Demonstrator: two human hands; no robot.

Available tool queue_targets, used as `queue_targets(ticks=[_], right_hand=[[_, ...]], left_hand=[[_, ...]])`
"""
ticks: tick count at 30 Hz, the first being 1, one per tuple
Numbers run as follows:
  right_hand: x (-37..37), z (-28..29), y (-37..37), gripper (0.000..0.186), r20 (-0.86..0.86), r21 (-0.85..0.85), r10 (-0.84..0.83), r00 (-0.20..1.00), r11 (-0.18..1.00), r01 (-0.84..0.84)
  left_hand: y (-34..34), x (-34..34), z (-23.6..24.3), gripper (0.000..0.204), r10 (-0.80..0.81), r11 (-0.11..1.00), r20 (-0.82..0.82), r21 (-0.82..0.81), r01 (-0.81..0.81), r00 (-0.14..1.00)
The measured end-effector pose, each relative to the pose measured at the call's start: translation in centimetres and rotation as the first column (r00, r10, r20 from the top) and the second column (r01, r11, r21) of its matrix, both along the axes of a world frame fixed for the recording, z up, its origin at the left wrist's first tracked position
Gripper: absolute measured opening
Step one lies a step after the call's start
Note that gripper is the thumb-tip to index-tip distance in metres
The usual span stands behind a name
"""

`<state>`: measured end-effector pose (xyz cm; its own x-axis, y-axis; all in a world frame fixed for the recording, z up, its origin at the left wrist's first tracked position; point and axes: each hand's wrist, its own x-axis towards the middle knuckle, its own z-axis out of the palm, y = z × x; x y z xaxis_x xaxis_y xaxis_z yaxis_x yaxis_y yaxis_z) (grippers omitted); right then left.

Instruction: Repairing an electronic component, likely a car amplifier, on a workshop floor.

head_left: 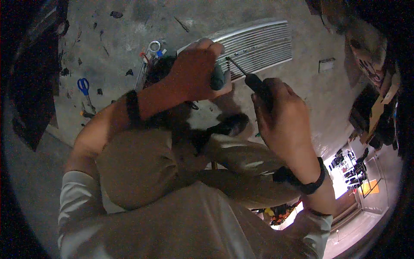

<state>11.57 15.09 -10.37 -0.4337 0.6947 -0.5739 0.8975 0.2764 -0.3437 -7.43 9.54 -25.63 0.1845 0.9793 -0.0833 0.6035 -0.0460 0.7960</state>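
My right hand (286, 114) is closed around the dark handle of a screwdriver (258, 86). Its thin shaft points up and to the left, and the tip ends beside a small green spot in front of the grille. My left hand (196, 69) is closed on a dark green, rounded, handle-like piece (217, 78), whose far end is hidden by my fingers. Beyond both hands lies a slatted silver metal grille (258, 45), its left part covered by my left hand. Whether the screwdriver tip touches anything is too small to tell.
Blue-handled scissors (83, 86) lie on the concrete floor at left. A ring-ended metal tool (154, 46) is near my left forearm. Dark scraps are scattered around. A small flat piece (326, 65) lies right of the grille. Cardboard and clutter (375, 103) stand at the right edge.
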Motion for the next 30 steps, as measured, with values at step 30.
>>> queue_targets(ticks=[30], right_hand=[[0.0,-4.6,-1.2,0.016,0.055,0.109,0.206,0.977,0.971,-0.211]], left_hand=[[-0.5,-3.5,-2.4,0.082,-0.308,0.945,-0.056,-0.134,0.299,0.950]])
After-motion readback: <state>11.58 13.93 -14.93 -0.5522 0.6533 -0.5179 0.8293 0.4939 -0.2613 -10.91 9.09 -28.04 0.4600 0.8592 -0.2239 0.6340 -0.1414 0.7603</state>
